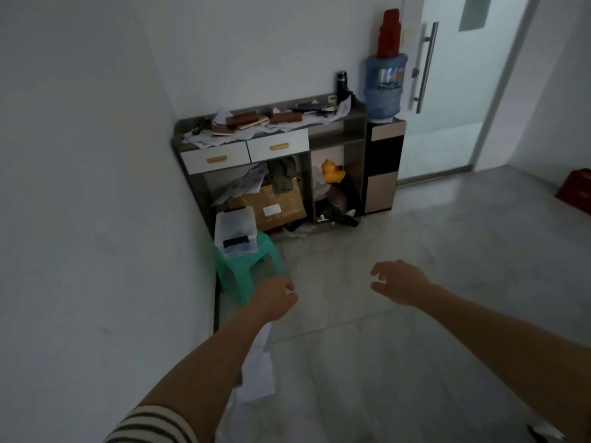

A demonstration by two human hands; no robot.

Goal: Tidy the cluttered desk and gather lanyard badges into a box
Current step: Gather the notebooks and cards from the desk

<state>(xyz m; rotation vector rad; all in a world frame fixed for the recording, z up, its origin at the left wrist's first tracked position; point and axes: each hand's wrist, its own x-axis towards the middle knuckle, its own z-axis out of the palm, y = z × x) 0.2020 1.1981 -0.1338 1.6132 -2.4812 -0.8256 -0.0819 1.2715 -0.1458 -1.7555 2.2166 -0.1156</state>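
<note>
A grey desk point(355, 118) with two white drawers stands against the far wall, its top littered with papers, brown notebooks point(246, 120) and dark small items. A clear plastic box point(236, 233) with a dark object inside sits on a green plastic stool point(256, 266) in front of the desk's left side. My left hand point(273, 300) reaches forward over the floor just short of the stool, fingers loosely curled and holding nothing. My right hand point(399, 282) is stretched out over the floor, fingers relaxed and empty. No lanyard badges can be made out from here.
Under the desk lie a cardboard box point(278, 207), papers, cloth and a yellow rubber duck point(331, 171). A water dispenser point(385, 87) stands right of the desk beside a glass door point(447, 91). Paper sheets point(259, 372) lie on the floor by the left wall.
</note>
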